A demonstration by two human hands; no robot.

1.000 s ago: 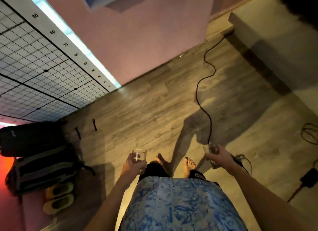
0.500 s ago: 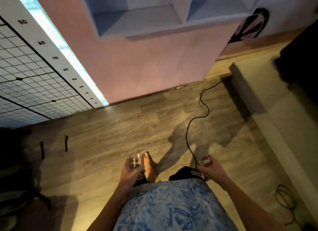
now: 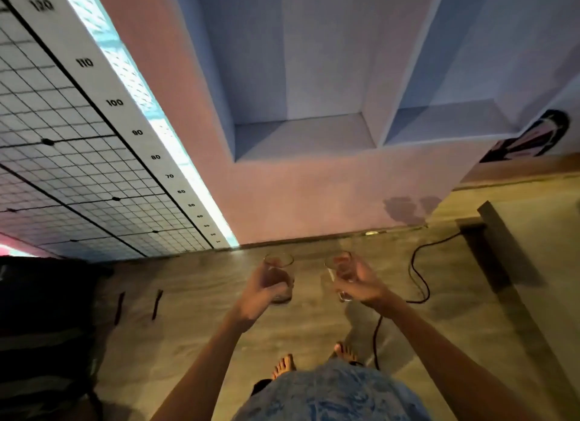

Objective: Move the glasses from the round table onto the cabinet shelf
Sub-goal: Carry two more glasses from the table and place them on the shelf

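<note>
My left hand (image 3: 262, 290) grips a clear drinking glass (image 3: 278, 260), held upright in front of me. My right hand (image 3: 361, 282) grips a second clear glass (image 3: 336, 268), tilted slightly. Both glasses are raised side by side, a short gap between them, below the cabinet. The cabinet shelf (image 3: 301, 135) is a bluish open niche in the pink wall straight ahead and above the hands; a second niche (image 3: 445, 122) lies to its right. Both shelves look bare. The round table is out of view.
A gridded board with a numbered scale (image 3: 94, 131) leans at the left. Dark bags (image 3: 44, 326) lie on the floor at lower left. A black cable (image 3: 417, 273) snakes across the wooden floor at right. A low step edge (image 3: 502, 248) runs along the right.
I have walked closer to the wall and the view has tilted up, so the shelf niches fill the top. Both hands have risen forward and drawn closer together with their glasses.
</note>
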